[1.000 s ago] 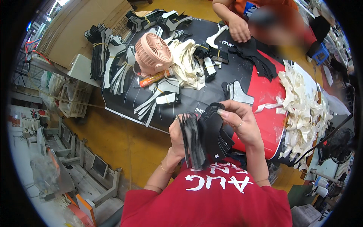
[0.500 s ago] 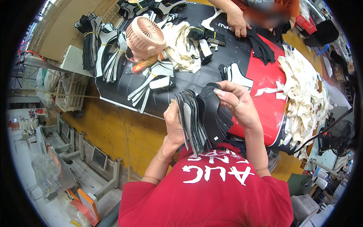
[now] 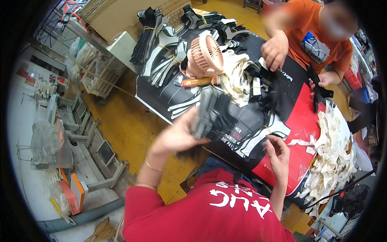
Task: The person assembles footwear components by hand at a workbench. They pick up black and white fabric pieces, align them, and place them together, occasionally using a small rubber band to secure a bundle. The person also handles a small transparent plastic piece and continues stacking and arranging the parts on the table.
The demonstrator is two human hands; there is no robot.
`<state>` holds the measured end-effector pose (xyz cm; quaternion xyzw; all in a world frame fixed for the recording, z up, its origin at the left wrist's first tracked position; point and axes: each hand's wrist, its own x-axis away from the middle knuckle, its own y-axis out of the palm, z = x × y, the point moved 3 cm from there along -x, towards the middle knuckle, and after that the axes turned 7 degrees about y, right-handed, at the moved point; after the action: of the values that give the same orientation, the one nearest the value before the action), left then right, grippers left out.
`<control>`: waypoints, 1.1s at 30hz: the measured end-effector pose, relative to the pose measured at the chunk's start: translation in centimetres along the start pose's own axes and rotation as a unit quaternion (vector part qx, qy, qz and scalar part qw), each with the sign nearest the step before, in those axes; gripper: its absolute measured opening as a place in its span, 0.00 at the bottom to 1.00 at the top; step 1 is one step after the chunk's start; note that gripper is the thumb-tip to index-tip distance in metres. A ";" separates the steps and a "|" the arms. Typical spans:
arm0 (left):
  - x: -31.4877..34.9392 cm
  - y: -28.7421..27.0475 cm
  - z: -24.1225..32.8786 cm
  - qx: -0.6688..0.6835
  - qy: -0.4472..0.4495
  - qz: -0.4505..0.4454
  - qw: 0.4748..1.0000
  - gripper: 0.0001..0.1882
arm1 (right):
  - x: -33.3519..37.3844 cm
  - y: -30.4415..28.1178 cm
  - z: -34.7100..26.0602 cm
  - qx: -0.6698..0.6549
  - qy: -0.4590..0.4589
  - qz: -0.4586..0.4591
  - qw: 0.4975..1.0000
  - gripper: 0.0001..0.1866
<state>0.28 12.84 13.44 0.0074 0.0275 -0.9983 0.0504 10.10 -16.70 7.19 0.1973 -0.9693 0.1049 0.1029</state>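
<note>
My left hand (image 3: 179, 131) grips a thick stack of dark grey and black cut pieces (image 3: 209, 113), blurred by motion, above the near edge of the table. My right hand (image 3: 278, 153) is empty, its fingers loosely bent and a little apart. Its fingertips are beside a banded bundle of white and black pieces (image 3: 260, 139); whether they touch it I cannot tell. Beyond the stack stand a pink fan (image 3: 204, 56) and an orange tube (image 3: 199, 82).
Across the black and red table (image 3: 278, 161), a person in orange holds black pieces (image 3: 318, 90) in one hand; the other hand (image 3: 275, 52) reaches over the table. White scraps (image 3: 328, 145) heap at the right. Banded bundles (image 3: 149, 36) lie far left. A floor fan (image 3: 352, 201) stands right.
My left hand has carried the stack forward over the table, and my right hand has let go of it and dropped lower right. The view has turned; the other person's hands have moved apart.
</note>
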 end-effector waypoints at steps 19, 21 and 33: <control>-40.3 -16.6 -0.6 -0.574 0.110 0.007 0.811 0.31 | -1.7 -3.5 -0.3 0.431 -0.097 0.160 0.883 0.38; -41.5 -16.7 -2.8 -0.567 0.133 -0.018 0.813 0.31 | -2.7 -3.3 -0.5 0.431 -0.095 0.136 0.887 0.38; -30.0 -12.4 3.7 -0.543 0.301 0.076 0.780 0.31 | -2.3 -3.4 -0.3 0.379 -0.051 0.126 0.915 0.32</control>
<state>28.85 27.98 18.32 0.2811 0.5780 -0.7580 0.1105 13.63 -18.87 7.43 0.1025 -0.8776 0.4663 -0.0433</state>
